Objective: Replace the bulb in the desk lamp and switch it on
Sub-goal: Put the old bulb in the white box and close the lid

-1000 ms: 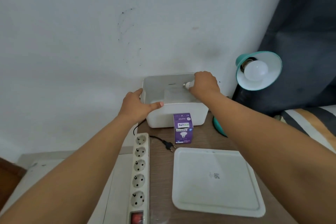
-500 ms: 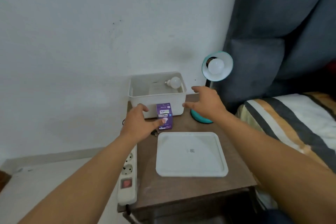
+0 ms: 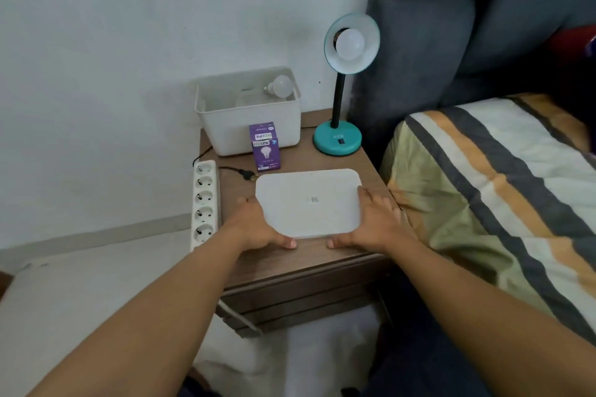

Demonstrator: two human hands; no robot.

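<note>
A teal desk lamp stands at the back right of the bedside table, with a white bulb in its shade. A second white bulb lies in the open white bin. A purple bulb box stands in front of the bin. The lamp's black plug lies loose on the table beside the white power strip. My left hand and my right hand grip the near corners of the flat white lid.
The wooden bedside table stands against a white wall. A bed with a striped blanket and a grey headboard lies to the right. White floor is at the lower left.
My right hand left the bulb in the bin. Both hands pulled back from the bin and took hold of the lid's near edge. The camera has moved back.
</note>
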